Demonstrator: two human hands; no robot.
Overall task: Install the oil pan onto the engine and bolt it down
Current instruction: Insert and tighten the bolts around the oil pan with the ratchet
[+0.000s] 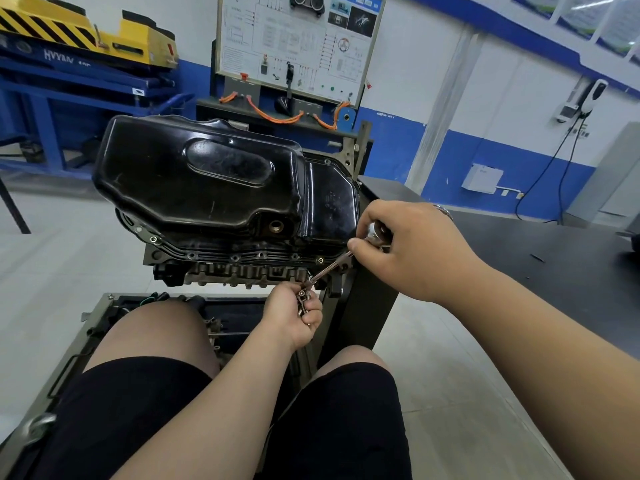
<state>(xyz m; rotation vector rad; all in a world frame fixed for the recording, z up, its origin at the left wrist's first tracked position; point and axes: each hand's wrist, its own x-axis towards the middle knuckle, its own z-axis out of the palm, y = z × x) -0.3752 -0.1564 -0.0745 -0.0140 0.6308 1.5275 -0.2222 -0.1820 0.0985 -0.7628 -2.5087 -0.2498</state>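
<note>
Head view: a person sits low in front of an engine (pixel 242 271) on a stand, with two knees in black shorts at the bottom
Oil pan: the shiny black oil pan (pixel 207 181) sits on top of the engine, up and to the left of the fingers of both hands, and its flat rim lies on the engine's edge
Right hand: the right hand (pixel 405 247) is just beside the pan's near right corner, with its thumb and fingers curled to pinch the top of a ratchet wrench
Ratchet wrench: the thin silver ratchet wrench (pixel 332 266) slants down and left from the right fingers, and its tip ends just above the left fingers, under the pan's rim
Left hand: the left hand (pixel 294 313) is below the engine's near edge, with its fingers curled round a small bunch of bolts
Bolts in hand: the little silver bolts (pixel 303 301) poke out between the left thumb and fingers; how many is too small to tell
Rim bolt: one rim bolt (pixel 320 260) sits in the pan's rim just above the wrench tip
Drain hole: a round brown drain hole (pixel 276 225) is in the pan's side, up and left of the right thumb
Stand post: a dark stand post (pixel 363 306) is just right of the left fingers and under the right hand
Tray: a grey tray (pixel 104 306) lies on the floor, left of the left fingers, partly hidden by a knee
Table: a black table (pixel 554 254) is to the right of the right hand
Board: a white wiring board (pixel 298 46) stands far behind the pan
</note>
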